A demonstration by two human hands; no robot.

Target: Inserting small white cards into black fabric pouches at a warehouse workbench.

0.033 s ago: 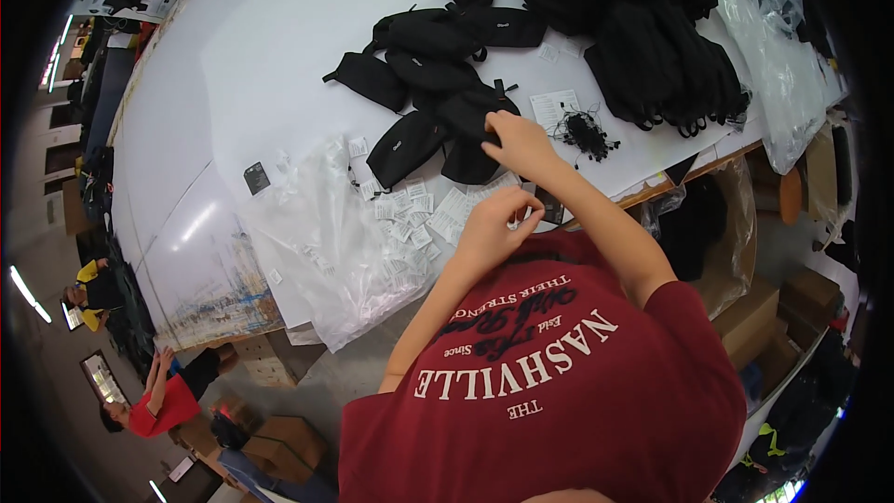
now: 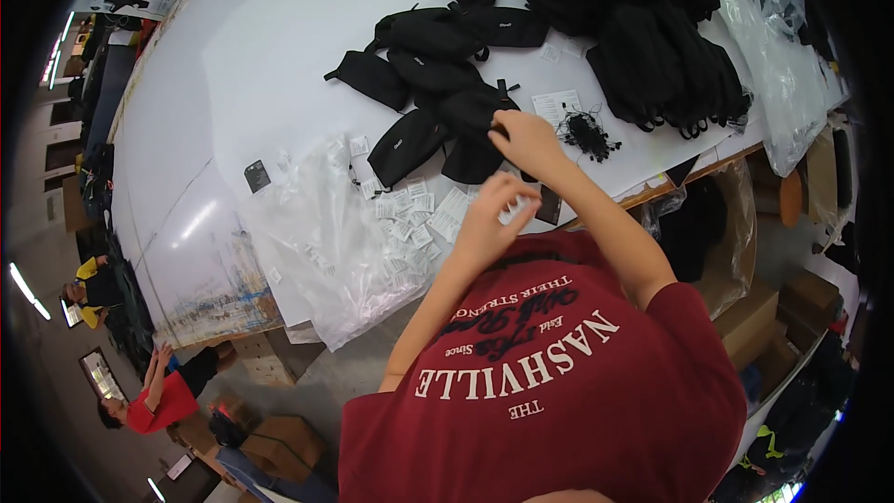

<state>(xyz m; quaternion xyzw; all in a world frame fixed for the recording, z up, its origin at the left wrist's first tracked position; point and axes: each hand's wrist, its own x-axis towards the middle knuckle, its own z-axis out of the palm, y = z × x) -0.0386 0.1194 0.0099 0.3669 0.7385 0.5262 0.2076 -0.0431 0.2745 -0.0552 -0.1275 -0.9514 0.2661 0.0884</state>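
Observation:
Several black fabric zip pouches overlap on the white table in front of me. My right hand reaches over the nearest of them, thumb and fingertips bent into a pinch at the edge of one pouch. Whatever is between those fingertips is too small to make out. Closer to my body, my left hand is slightly blurred, its fingers curved and parted from the thumb. A whitish patch shows through that gap, and no held thing is plain there. Right of my right hand lies a tangle of black strings.
Loose white printed tags spill beside a clear plastic bag at the left. A large heap of black pouches fills the far right, beside another clear bag. A dark card lies left. Another person is at lower left.
My left hand has risen a little toward my right hand, and its thumb and fingers have parted. The right hand has barely shifted. The pouches lie as before.

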